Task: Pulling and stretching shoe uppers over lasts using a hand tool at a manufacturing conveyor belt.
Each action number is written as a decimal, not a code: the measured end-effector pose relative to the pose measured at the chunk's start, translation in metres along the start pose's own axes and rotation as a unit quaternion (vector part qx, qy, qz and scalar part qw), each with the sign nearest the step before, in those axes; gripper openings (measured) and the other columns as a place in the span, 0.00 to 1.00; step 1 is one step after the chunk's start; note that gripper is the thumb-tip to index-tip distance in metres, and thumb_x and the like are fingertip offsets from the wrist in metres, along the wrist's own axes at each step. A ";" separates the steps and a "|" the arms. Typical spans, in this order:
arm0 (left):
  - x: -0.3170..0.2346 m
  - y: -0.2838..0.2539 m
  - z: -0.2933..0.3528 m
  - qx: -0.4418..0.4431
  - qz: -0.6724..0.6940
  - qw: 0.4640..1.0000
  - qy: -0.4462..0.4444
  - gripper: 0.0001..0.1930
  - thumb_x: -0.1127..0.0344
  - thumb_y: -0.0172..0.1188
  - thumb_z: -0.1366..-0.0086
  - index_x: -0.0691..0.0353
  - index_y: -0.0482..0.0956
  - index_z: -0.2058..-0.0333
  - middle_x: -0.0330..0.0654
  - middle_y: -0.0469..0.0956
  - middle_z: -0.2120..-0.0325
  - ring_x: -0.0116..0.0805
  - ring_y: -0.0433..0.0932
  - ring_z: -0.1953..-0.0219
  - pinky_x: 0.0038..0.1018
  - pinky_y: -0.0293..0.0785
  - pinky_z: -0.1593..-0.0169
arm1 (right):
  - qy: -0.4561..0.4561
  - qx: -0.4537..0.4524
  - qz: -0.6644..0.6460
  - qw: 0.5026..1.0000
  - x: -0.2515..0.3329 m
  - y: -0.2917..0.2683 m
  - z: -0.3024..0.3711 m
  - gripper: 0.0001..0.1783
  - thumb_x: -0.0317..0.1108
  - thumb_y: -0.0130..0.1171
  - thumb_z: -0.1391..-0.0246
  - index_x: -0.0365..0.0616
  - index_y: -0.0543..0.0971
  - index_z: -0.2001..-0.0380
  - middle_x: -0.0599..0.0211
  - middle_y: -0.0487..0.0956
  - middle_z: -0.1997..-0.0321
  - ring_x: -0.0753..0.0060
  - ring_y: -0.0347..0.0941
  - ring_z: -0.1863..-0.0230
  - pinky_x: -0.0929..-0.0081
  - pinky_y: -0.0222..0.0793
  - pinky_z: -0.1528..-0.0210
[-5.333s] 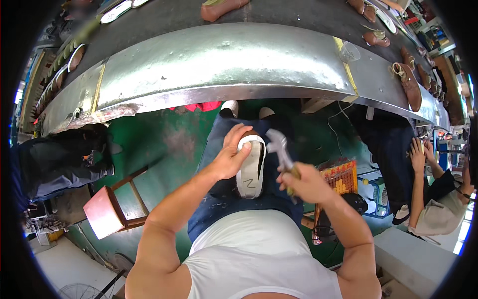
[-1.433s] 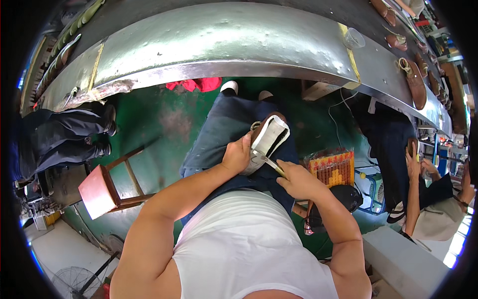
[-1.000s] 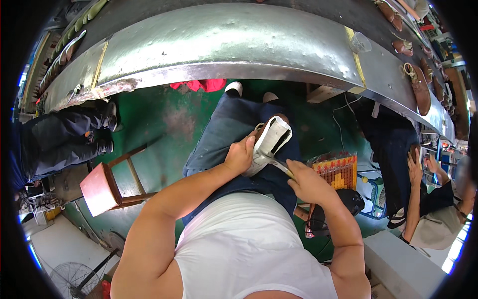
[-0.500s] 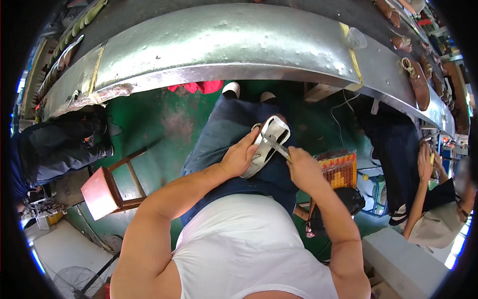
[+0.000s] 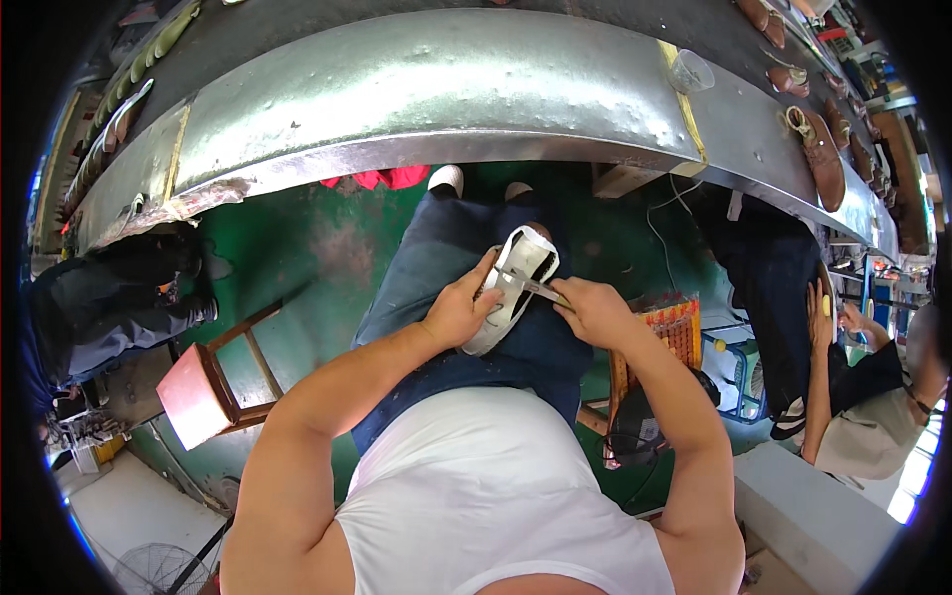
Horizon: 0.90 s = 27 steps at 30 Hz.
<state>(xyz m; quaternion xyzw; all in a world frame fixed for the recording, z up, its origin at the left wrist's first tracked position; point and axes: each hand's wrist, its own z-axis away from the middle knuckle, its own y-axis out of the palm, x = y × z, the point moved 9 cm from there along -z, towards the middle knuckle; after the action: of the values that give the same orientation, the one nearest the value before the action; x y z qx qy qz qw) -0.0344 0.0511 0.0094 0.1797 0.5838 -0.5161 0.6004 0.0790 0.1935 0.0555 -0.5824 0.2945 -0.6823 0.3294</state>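
On my lap, over the dark blue trousers, lies a half-made shoe [image 5: 504,317] with a pale, whitish underside and a brown tip at its far end. My left hand [image 5: 459,313] is closed round its left side, fingers along the edge. In my right hand [image 5: 598,313] is a slim metal hand tool [image 5: 542,290], gripped near its right end. The tool's metal head lies across the shoe, close to my left fingertips. Whether its head is a jaw or a blade is too small to tell.
A metal-covered workbench [image 5: 426,89] curves across the front, with a clear plastic cup [image 5: 691,71] and brown shoes [image 5: 821,164] on it. A pink-topped stool [image 5: 198,390] stands left. Near my right arm are a beaded seat mat [image 5: 669,327] and a black bag [image 5: 640,426]. People sit on both sides.
The tool now lies flatter across the shoe, its head nearer my left fingers. My hands and the shoe appear slightly further left, as does the whole scene. The right-hand co-worker's hands have moved apart.
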 end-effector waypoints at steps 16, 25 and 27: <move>-0.025 0.008 0.012 0.010 -0.107 0.973 0.206 0.30 0.64 0.49 0.29 0.53 0.53 0.30 0.58 0.55 0.33 0.59 0.64 0.36 0.38 0.67 0.38 | 0.252 0.297 -0.482 0.785 -0.009 0.054 0.036 0.17 0.39 0.56 0.37 0.36 0.75 0.51 0.69 0.81 0.64 0.80 0.78 0.66 0.86 0.66 0.78; -0.014 0.011 0.003 0.066 -0.205 0.964 0.157 0.30 0.56 0.47 0.28 0.41 0.51 0.30 0.61 0.55 0.34 0.64 0.79 0.59 0.46 0.79 0.54 | 0.279 0.228 -0.407 0.840 -0.007 0.002 0.054 0.15 0.37 0.51 0.36 0.34 0.74 0.56 0.58 0.81 0.59 0.67 0.81 0.59 0.68 0.79 0.65; -0.020 0.011 0.002 0.101 -0.244 0.955 0.134 0.31 0.55 0.47 0.28 0.40 0.49 0.29 0.62 0.56 0.34 0.63 0.80 0.61 0.46 0.80 0.56 | 0.177 0.003 -0.296 0.939 0.007 -0.025 0.027 0.18 0.43 0.46 0.33 0.36 0.74 0.64 0.56 0.81 0.70 0.59 0.80 0.67 0.59 0.72 0.67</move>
<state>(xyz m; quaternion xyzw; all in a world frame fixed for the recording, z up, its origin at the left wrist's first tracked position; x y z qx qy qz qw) -0.0203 0.0624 0.0233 0.1594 0.6297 -0.6744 0.3511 0.1021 0.2029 0.0833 -0.5123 0.1599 -0.8418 0.0573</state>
